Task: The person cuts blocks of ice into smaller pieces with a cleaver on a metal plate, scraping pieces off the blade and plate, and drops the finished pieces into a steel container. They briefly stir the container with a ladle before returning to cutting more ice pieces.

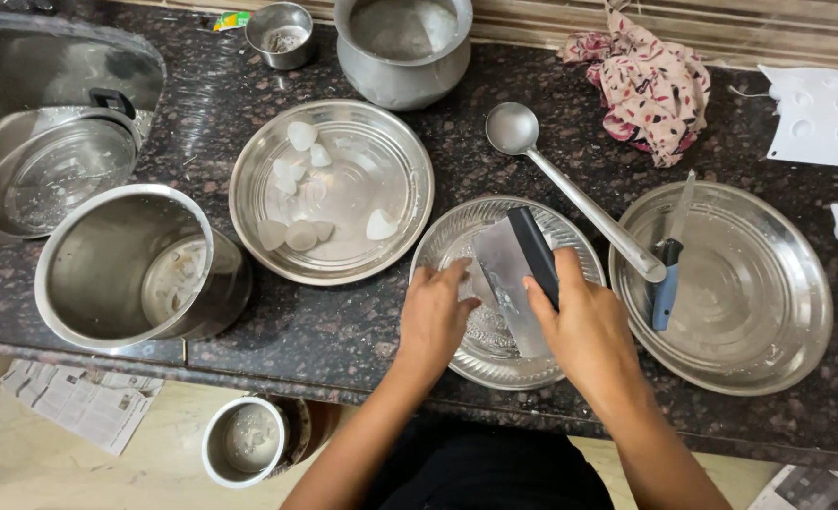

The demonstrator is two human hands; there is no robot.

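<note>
I see the right hand (584, 316) closed around the dark handle of a flat steel scraper (506, 283), its blade tilted down into the patterned glass plate (447, 247) at the counter's (362, 335) front edge. The left hand (433, 316) rests on the plate's left side, fingers curled down onto something pale under the blade; I cannot tell exactly what it grips. I judge the work partly done: to the left, a steel plate (410, 179) already carries about seven translucent whitish pieces (301, 135), while the piece under the blade is not yet among them. To the right, a second steel plate (769, 349) holds only a blue-handled knife (669, 274), with a long ladle (570, 194) leaning on its rim. Farther off stand a tall steel pot (107, 260) and a crumpled floral cloth (650, 85).
</note>
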